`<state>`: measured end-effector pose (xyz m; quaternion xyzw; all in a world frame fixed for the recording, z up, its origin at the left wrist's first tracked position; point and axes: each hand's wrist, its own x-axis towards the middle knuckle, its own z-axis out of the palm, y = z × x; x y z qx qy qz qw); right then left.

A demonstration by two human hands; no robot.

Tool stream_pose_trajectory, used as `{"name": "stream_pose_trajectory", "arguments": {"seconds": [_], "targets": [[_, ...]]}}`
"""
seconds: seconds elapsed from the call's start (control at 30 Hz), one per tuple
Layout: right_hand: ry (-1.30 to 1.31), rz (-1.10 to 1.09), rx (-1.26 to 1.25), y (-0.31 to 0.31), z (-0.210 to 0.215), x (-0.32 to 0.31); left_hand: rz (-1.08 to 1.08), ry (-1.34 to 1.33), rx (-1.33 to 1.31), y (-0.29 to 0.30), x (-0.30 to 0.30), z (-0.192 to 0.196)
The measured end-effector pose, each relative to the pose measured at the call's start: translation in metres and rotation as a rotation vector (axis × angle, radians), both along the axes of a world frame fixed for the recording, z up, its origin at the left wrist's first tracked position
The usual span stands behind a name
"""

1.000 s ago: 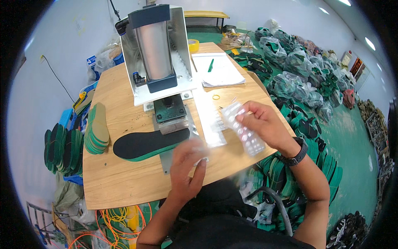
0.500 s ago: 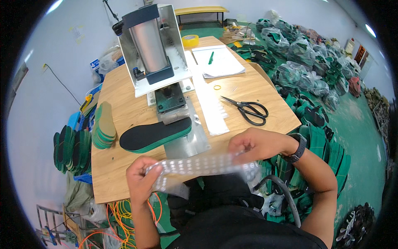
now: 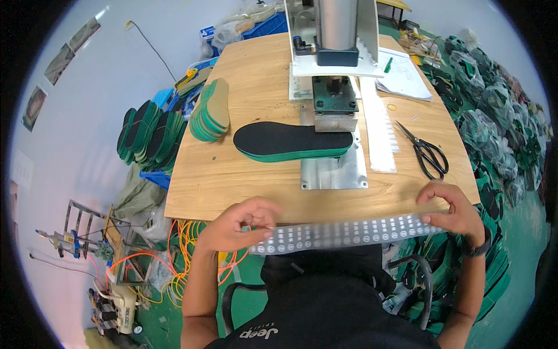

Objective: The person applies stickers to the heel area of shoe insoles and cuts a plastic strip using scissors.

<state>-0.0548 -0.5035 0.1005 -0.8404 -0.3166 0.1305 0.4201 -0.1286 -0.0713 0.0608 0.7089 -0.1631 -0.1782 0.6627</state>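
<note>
A long translucent strip (image 3: 343,232) with rows of small white printed marks stretches level across my lap, just off the table's near edge. My left hand (image 3: 238,224) is closed on its left end, thumb along the top edge and fingers curled, slightly blurred. At the other end, my right hand (image 3: 459,212) pinches the strip by the thumb, its index finger arched above. Beyond the strip, a stack of black-topped green insoles (image 3: 290,139) lies on the metal base plate (image 3: 334,174), its right end beneath the block of a press (image 3: 336,104).
On the wooden table (image 3: 261,192) are black-handled scissors (image 3: 430,154), white strips (image 3: 379,134), a yellow ring (image 3: 392,107), paper with a green pen (image 3: 404,75) and tan-topped insoles (image 3: 211,110). Bundled insoles (image 3: 148,134) sit left; bagged ones (image 3: 488,122) fill the right floor. Orange hoses (image 3: 174,256) hang below.
My hands have moved apart, and the strip, folded and blurred before, is now stretched out flat. The view has swung left, so the table and press appear farther right.
</note>
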Motion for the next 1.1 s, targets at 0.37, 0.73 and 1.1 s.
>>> {"name": "stream_pose_trajectory", "arguments": {"seconds": [0.37,0.73,1.1], "targets": [[0.44,0.219,0.377,0.181,-0.058,-0.03,0.485,-0.827,0.415,-0.02,0.018,0.006],[-0.116,0.033,0.438,0.199,-0.068,-0.059,0.51,-0.057,-0.076,-0.041,-0.031,-0.078],[-0.575,-0.687,-0.052,0.042,-0.061,0.061,0.495,0.038,-0.442,-0.053,-0.032,-0.061]]}}
